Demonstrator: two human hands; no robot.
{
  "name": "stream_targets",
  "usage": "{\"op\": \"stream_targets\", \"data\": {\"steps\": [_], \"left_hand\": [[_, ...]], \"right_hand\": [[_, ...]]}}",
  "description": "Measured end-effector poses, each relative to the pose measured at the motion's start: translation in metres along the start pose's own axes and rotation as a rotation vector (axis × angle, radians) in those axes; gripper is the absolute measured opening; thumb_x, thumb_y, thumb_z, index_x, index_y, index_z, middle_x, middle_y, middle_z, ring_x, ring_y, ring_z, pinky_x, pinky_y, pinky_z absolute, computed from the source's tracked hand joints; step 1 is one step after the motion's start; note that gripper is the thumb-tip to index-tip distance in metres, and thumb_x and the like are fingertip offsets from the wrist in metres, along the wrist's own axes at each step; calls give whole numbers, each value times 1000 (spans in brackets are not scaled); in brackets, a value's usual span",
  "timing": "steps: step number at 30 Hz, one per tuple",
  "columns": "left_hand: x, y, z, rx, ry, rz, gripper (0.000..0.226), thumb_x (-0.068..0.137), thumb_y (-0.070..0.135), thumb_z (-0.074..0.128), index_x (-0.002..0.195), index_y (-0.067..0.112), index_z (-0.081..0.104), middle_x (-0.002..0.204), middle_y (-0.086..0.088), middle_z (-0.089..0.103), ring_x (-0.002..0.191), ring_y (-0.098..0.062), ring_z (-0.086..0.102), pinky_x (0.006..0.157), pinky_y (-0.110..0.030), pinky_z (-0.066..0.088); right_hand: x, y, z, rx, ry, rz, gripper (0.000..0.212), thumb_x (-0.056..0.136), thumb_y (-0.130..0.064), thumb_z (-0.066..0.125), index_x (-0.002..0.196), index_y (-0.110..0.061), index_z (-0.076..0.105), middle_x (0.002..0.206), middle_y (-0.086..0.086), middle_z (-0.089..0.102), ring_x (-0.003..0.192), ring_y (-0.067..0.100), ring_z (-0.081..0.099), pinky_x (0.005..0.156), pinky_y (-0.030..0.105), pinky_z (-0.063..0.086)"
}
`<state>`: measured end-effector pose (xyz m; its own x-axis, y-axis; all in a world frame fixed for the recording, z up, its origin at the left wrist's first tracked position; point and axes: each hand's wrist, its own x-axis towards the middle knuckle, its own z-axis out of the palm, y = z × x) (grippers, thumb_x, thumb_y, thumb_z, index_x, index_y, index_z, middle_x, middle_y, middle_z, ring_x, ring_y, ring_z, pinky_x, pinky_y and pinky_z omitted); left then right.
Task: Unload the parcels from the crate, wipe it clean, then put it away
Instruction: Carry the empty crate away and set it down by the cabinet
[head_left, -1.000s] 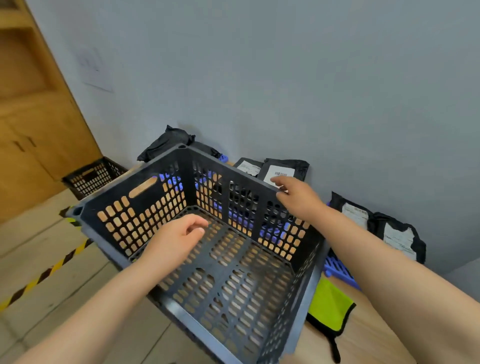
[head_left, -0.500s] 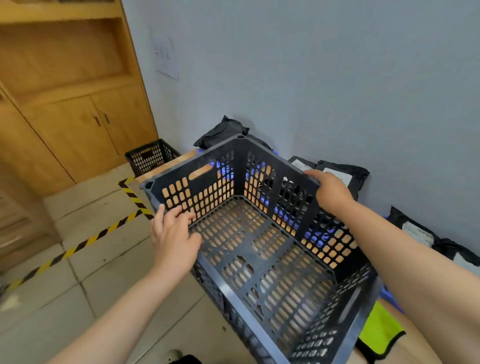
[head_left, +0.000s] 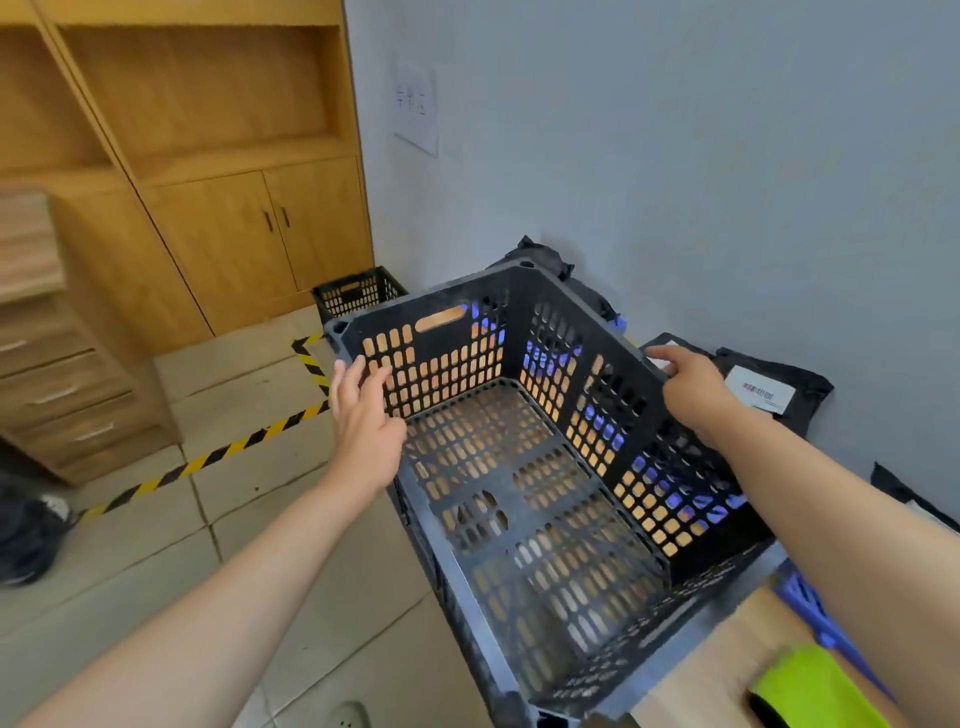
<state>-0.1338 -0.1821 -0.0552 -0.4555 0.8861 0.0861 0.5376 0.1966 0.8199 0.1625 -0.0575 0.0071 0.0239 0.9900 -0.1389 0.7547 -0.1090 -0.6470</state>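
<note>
Right hand (head_left: 691, 387) fingers are hidden past the crate (head_left: 540, 499) rim, grip unclear; left hand (head_left: 366, 415) rests straight-fingered on the left wall, above tiled floor (head_left: 156, 545).

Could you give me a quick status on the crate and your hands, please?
Left grip open, fingers straight at crate left wall. Right grip at far rim, hold unclear. Crate empty, partly off table edge. Second crate on floor ahead.
</note>
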Motion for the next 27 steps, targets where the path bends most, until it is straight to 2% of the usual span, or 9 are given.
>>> {"op": "stream_targets", "data": {"steps": [3,5,9,10,12,16,20,23,27], "left_hand": [[10,-6,-19,-67,48,-179,75,88,3,54,150,23,17,158,0,2,145,-21,4,117,-44,17],[9,-4,-31,-178,48,-344,80,88,7,59,151,25,14,156,-2,9,142,-24,18,109,-43,30],[3,9,-53,-669,-48,-622,55,95,11,51,145,18,29,136,-4,45,117,-24,45,97,-46,37],[4,11,-59,-769,-65,-682,49,96,12,49,143,16,34,133,-5,47,117,-25,45,96,-48,38],[8,10,-72,-865,-97,-764,44,97,17,49,140,15,39,143,-11,42,130,-30,40,100,-57,35],[17,2,-95,-899,-117,-855,29,97,27,48,124,20,43,143,-16,40,129,-33,40,97,-62,35],[36,-13,-117,-917,-97,-861,18,98,34,41,113,24,44,123,-11,48,106,-27,46,83,-52,37],[59,-31,-140,-907,-70,-850,38,100,39,34,134,23,43,113,-8,51,104,-25,46,85,-48,35],[93,-60,-172,-883,-25,-867,49,100,43,31,144,23,35,140,-9,45,121,-25,44,94,-48,34]], "right_hand": [[3,-19,12,25,-1,16,55,89,14,31,135,-12,48,125,15,49,88,26,53,68,28,41],[4,-33,18,22,-3,34,50,91,10,34,134,-10,48,130,16,49,104,29,50,78,30,40],[5,-52,27,36,-8,121,29,94,-2,43,119,-6,58,106,11,56,90,24,48,89,40,44],[8,-55,29,36,0,149,25,95,-6,44,116,-6,58,103,12,55,89,25,47,91,41,44],[12,-60,32,33,8,183,19,96,-12,43,109,-7,57,100,15,56,91,28,48,89,42,44],[21,-78,40,177,9,289,12,95,-12,42,93,-3,50,93,16,51,90,28,48,82,38,43],[26,-98,49,327,-47,369,29,95,-13,43,69,-6,53,69,11,50,62,24,45,62,32,39],[24,-117,64,475,-191,423,39,100,-22,36,78,-5,62,70,12,61,67,24,53,62,32,43],[29,-147,93,591,-315,454,42,102,-31,32,95,-3,62,85,16,61,77,27,56,72,37,46]]}}
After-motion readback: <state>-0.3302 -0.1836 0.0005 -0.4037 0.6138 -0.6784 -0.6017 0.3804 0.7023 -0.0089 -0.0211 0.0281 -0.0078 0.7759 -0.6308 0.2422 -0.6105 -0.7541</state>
